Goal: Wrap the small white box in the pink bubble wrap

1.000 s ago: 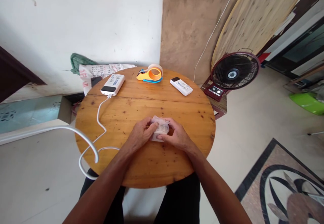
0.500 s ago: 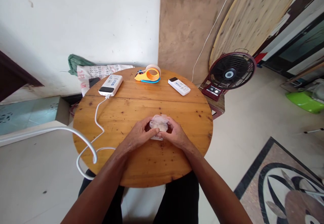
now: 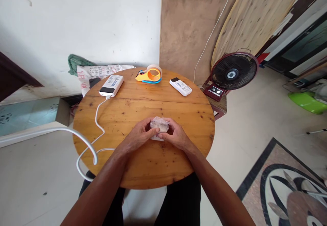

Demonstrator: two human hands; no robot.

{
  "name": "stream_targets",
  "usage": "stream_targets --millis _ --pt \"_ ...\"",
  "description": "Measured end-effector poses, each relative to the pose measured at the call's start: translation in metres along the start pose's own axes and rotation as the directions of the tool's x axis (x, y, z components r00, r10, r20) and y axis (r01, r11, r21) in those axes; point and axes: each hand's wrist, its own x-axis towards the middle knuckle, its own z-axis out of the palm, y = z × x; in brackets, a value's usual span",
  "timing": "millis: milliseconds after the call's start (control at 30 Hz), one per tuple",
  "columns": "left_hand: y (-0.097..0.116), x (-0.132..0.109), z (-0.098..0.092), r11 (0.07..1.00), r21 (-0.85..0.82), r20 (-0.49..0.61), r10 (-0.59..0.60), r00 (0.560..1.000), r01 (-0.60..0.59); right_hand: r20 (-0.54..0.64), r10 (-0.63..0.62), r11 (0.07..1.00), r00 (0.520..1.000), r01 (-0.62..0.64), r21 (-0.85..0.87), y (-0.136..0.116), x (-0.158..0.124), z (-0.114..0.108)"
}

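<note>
A small clear plastic packet with something pale inside sits at the middle of a round wooden table. My left hand pinches its left side with curled fingers. My right hand grips its right side, thumb pressed on the front. Both hands rest low over the tabletop and hide the packet's lower part.
At the table's far edge lie a white power bank with a white cable trailing off the left, an orange tape dispenser and a white remote. A dark red fan stands to the right. A printed sack lies by the wall.
The packet has been squeezed smaller and more bunched between my fingers. Both hands stay in the same place over the table's middle.
</note>
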Motion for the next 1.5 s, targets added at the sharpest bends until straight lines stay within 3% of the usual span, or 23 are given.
stream_targets --millis 333,533,733,1000,1200,1500 --pt "0.006 -0.002 0.0 1.0 -0.006 0.043 0.011 0.999 -0.011 -0.015 -0.012 0.998 1.0 0.011 -0.063 -0.004 0.0 0.0" --pt "0.009 -0.003 -0.001 0.998 0.068 0.014 -0.009 1.0 0.008 -0.006 -0.02 0.989 1.0 0.019 -0.149 -0.011 -0.002 -0.001" --pt "0.008 -0.003 -0.002 0.997 0.073 -0.025 -0.021 0.999 0.022 -0.04 -0.202 0.915 0.979 0.174 -0.363 -0.015 -0.005 0.002" --pt "0.006 -0.002 -0.002 0.992 0.115 -0.076 -0.036 0.996 0.044 0.004 -0.378 0.825 0.926 0.339 -0.452 -0.007 -0.004 0.002" --pt "0.007 -0.002 -0.001 0.983 0.182 -0.124 -0.001 0.992 0.024 -0.017 -0.381 0.768 0.924 0.306 -0.562 -0.005 -0.006 0.003" --pt "0.005 -0.003 0.0 0.996 0.079 -0.098 -0.024 0.995 0.032 0.003 -0.349 0.76 0.937 0.285 -0.584 -0.009 -0.007 0.004"
